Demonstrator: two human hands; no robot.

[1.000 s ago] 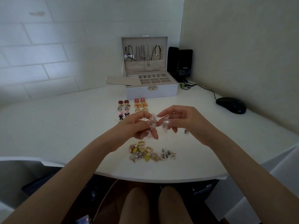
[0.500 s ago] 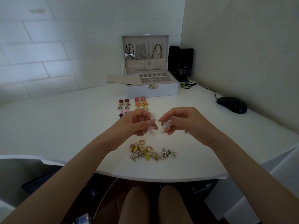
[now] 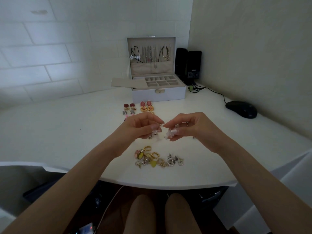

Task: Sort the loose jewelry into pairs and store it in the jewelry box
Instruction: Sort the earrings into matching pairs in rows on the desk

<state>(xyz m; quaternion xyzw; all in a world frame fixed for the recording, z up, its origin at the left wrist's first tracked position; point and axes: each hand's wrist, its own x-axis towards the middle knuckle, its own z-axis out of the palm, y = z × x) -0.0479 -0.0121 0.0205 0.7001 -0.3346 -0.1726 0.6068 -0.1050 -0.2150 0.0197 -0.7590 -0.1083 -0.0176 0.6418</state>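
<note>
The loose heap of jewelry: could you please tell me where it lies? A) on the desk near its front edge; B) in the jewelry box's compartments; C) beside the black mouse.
A: the heap lies on the white desk near its front edge, well apart from the open jewelry box and the mouse.

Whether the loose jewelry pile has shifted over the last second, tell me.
No. The loose jewelry pile lies in the same place in front of the jewelry box, equally near the table edge.
</note>
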